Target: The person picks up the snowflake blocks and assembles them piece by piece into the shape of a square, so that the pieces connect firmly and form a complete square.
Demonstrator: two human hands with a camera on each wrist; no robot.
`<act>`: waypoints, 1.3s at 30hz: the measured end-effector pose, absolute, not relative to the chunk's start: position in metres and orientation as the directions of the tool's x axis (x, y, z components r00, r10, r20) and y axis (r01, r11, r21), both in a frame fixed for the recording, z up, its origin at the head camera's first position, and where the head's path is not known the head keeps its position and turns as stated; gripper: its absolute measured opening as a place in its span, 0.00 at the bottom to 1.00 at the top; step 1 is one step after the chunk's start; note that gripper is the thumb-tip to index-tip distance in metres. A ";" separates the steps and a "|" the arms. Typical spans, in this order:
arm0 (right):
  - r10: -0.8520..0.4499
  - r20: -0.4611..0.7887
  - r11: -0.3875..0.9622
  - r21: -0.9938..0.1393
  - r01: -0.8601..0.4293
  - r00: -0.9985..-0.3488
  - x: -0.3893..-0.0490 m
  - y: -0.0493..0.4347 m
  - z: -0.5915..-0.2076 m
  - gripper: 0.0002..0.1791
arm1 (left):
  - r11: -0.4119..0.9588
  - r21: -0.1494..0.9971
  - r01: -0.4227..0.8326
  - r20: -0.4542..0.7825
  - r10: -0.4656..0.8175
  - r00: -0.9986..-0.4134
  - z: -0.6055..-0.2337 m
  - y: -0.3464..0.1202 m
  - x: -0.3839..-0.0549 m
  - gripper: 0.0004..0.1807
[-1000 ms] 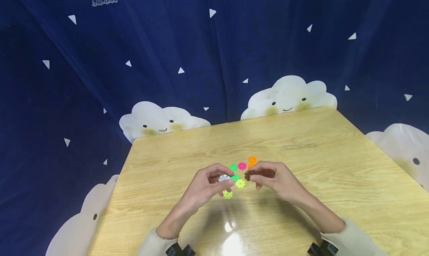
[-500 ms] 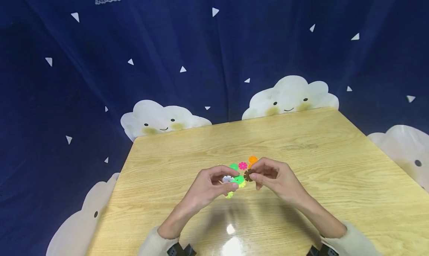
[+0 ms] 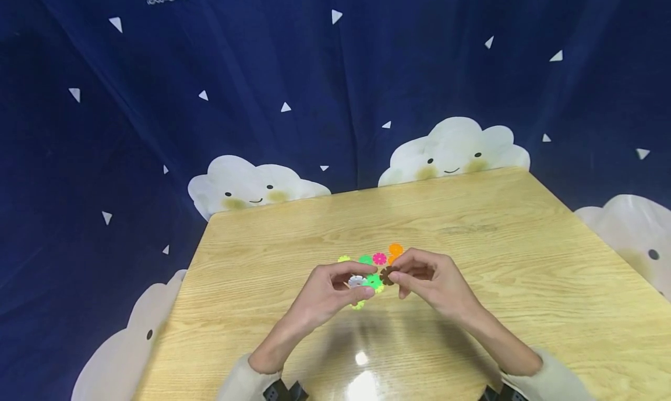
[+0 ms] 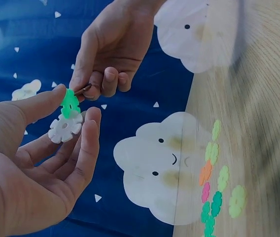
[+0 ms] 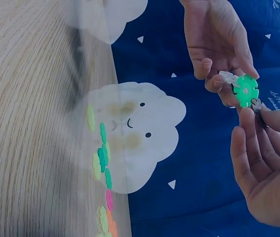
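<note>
Head view: above the tabletop (image 3: 251, 261), the left hand (image 3: 321, 291) keeps a finger-and-thumb grip, moderately spread, on a green disc (image 3: 373, 282) joined to a white disc (image 3: 356, 281); the right hand (image 3: 439, 277) narrowly pinches a brown disc (image 3: 387, 275) at the green one's edge. Joining, I judge, is in hand — next move calls for slot alignment, then a push.

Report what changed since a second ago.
The green slotted disc in the left hand has moved toward the right hand and shows more of its face; the right hand's brown slotted disc shows more too. In the head view, their gap has closed. Nothing was released; the white slotted disc stays in the left hand, the pink slotted disc on the table.
</note>
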State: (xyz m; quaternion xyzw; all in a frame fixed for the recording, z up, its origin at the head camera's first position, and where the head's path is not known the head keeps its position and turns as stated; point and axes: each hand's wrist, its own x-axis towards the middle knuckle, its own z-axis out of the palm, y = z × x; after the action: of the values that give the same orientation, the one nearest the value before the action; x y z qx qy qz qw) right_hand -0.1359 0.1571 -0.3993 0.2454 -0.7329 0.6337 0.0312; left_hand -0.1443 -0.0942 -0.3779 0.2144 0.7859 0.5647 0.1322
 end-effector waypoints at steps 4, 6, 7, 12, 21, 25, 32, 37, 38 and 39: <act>-0.301 0.353 0.100 -0.912 -0.398 -0.886 -0.135 0.155 -0.399 0.03 | 0.276 0.939 0.205 0.046 0.490 -0.870 -0.380 -0.093 -0.145 0.18; -0.290 0.351 0.112 -0.912 -0.396 -0.890 -0.134 0.154 -0.400 0.03 | 0.284 0.934 0.219 0.056 0.488 -0.871 -0.381 -0.092 -0.145 0.17; -0.286 0.349 0.119 -0.911 -0.395 -0.892 -0.134 0.153 -0.400 0.03 | 0.286 0.932 0.224 0.061 0.485 -0.872 -0.382 -0.091 -0.145 0.17; -0.282 0.341 0.126 -0.913 -0.387 -0.897 -0.134 0.152 -0.401 0.02 | 0.275 0.936 0.218 0.064 0.477 -0.877 -0.383 -0.089 -0.145 0.15; -0.315 0.307 0.146 -0.919 -0.366 -0.898 -0.131 0.148 -0.400 0.04 | 0.260 0.943 0.209 0.066 0.468 -0.881 -0.384 -0.087 -0.144 0.14; -0.320 0.305 0.122 -0.925 -0.359 -0.897 -0.131 0.147 -0.401 0.04 | 0.268 0.937 0.222 0.078 0.459 -0.885 -0.384 -0.085 -0.143 0.14; -0.317 0.320 0.098 -0.925 -0.366 -0.893 -0.131 0.146 -0.400 0.05 | 0.249 0.935 0.253 0.110 0.475 -0.873 -0.385 -0.083 -0.143 0.14; -0.343 0.318 0.074 -0.929 -0.363 -0.884 -0.131 0.146 -0.401 0.05 | 0.251 0.931 0.265 0.117 0.482 -0.868 -0.388 -0.083 -0.143 0.14; -0.350 0.317 0.070 -0.930 -0.362 -0.882 -0.131 0.146 -0.401 0.05 | 0.249 0.931 0.267 0.119 0.486 -0.866 -0.389 -0.083 -0.143 0.14; -0.358 0.316 0.065 -0.930 -0.361 -0.879 -0.131 0.146 -0.401 0.05 | 0.250 0.930 0.271 0.120 0.489 -0.864 -0.389 -0.082 -0.143 0.14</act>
State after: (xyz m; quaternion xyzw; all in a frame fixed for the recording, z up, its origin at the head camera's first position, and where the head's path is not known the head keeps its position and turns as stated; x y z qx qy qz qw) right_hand -0.1314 0.1461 -0.4007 0.2462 -0.7297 0.6380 0.0011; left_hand -0.1428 -0.0825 -0.3890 0.2420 0.7847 0.5624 0.0969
